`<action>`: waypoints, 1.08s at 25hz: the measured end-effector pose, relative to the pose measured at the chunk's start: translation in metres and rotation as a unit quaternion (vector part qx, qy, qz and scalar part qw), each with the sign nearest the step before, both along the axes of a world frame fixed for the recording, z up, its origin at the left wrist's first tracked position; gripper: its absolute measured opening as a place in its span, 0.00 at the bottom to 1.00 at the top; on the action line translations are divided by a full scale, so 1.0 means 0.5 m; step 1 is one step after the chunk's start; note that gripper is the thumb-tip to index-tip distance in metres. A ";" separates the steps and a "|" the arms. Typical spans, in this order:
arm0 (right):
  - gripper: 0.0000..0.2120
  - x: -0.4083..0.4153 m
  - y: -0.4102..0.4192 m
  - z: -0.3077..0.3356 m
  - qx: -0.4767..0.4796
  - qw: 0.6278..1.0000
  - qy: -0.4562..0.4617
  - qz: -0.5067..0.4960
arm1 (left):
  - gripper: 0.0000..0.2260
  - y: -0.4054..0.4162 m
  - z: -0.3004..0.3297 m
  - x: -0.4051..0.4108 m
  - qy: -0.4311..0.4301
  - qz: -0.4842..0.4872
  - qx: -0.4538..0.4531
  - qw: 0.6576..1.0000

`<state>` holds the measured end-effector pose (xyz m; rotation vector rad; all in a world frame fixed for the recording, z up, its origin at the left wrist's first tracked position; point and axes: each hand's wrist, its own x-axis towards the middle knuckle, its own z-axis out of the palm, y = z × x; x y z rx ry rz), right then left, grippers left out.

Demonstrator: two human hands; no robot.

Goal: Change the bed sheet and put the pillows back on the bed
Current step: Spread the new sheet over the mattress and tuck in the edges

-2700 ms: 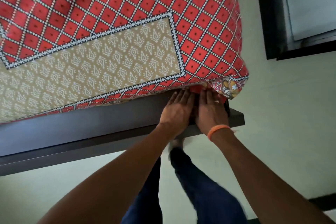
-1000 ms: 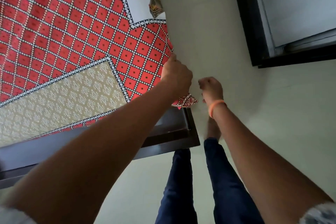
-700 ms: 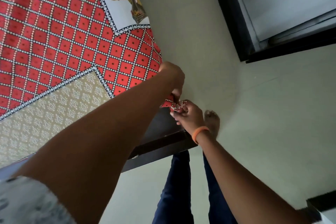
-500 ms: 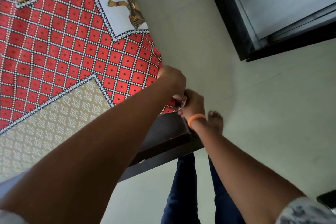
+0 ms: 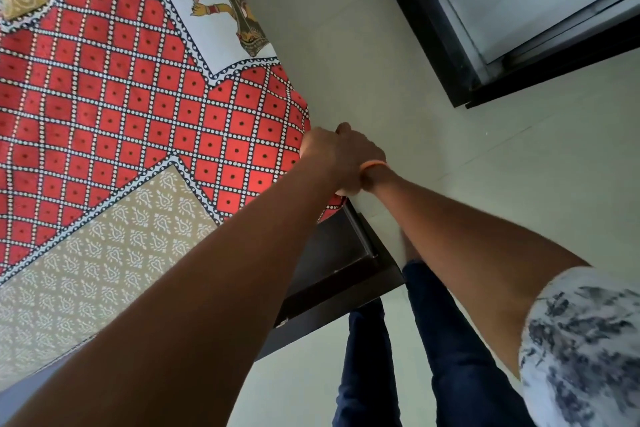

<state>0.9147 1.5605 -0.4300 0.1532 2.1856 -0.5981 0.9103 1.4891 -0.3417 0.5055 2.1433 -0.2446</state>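
Note:
The red diamond-patterned bed sheet (image 5: 138, 114), with a beige panel and a white figure print, lies spread flat over the mattress. My left hand (image 5: 325, 156) is curled into a fist at the sheet's near right corner, above the corner of the dark wooden bed frame (image 5: 332, 263). My right hand (image 5: 370, 151), with an orange band on its wrist, is pressed against the left one and also curled at that corner. The sheet's corner and both hands' fingertips are hidden under the hands. No pillow is in view.
A pale tiled floor (image 5: 519, 184) runs along the bed's right side. A dark-framed door or wardrobe (image 5: 433, 28) stands at the upper right. My legs in dark trousers (image 5: 367, 357) are by the bed frame's corner.
Both hands left the underside of the mattress edge, took the sheet's corner and have closed together on it at the bed corner. The view has swung right along the bed.

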 end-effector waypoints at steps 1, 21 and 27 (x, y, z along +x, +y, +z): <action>0.10 -0.009 0.014 -0.006 -0.040 0.998 -0.024 -0.032 | 0.17 -0.001 -0.009 -0.002 -0.005 0.005 -0.002 1.000; 0.15 0.100 -0.022 0.041 -0.393 0.733 -0.233 -0.504 | 0.16 -0.031 -0.040 -0.108 -0.042 -0.038 -0.037 0.998; 0.11 0.089 -0.048 0.028 -0.236 0.762 -0.101 -0.594 | 0.14 -0.040 -0.052 -0.077 0.054 -0.010 0.008 0.998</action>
